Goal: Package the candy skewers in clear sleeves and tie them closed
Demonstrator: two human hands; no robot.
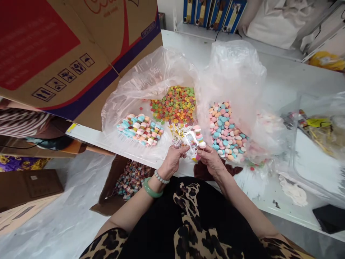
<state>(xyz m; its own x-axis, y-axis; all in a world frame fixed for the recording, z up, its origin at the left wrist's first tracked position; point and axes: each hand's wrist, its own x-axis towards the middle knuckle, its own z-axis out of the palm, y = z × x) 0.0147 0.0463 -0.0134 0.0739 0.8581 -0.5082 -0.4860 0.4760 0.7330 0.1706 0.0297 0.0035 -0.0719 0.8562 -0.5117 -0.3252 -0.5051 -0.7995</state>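
My left hand (174, 160), with a beaded bracelet and a green bangle at the wrist, pinches a small printed plastic bag (190, 139). In the fingers of my right hand (212, 162) is a candy skewer (198, 135), a short stack of pink, blue and white pieces held upright against the bag. Gold twist ties (176, 129) lie just beyond my hands. To the left rests a pile of finished-looking candy skewers (140, 129). Ring gummies (175, 104) are heaped behind, and pastel round candies (226, 133) spread out on the right.
A large cardboard box (107, 46) stands at the back left. Clear plastic sheeting (234, 64) surrounds the candies on the white table (291, 79). Below the table edge is an open carton of wrapped skewers (132, 180). A clear bin (295, 144) and a black phone-like object (330, 217) are at right.
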